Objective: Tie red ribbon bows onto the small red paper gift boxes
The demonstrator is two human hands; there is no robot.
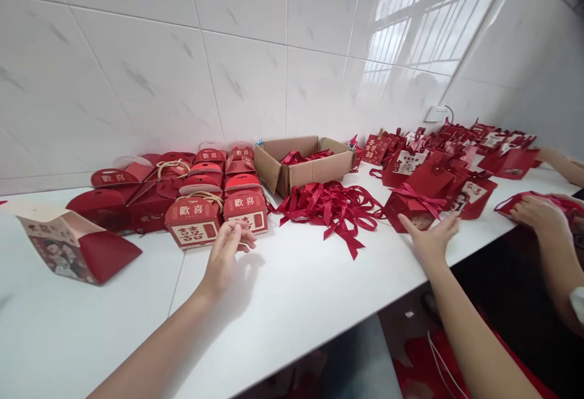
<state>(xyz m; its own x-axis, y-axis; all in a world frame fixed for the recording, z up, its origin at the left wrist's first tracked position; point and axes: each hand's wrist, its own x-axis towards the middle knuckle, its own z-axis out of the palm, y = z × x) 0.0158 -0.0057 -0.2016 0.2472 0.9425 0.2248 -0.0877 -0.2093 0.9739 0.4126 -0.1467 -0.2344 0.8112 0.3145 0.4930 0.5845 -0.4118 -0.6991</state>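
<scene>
My left hand [225, 253] hovers above the white table, its fingers loosely bent and apart with nothing visible in them. Just behind it stand two small red candy boxes, a left one [194, 222] and a right one [245, 207], both with cream labels. My right hand [431, 242] is open, thumb spread wide from the fingers. Directly beyond it sits a red gift box [424, 183] tied with a ribbon bow [417, 197]; whether the hand touches this box I cannot tell. Between my hands lies a tangled pile of red ribbons [331, 204].
Behind the ribbons a cardboard box [314, 172] holds more ribbon. An open photo-printed red box [77, 247] stands at left, near folded red boxes [132, 198]. Many finished bags [469, 137] crowd the back right. At right, another person's hand [542, 213] holds red ribbon or material.
</scene>
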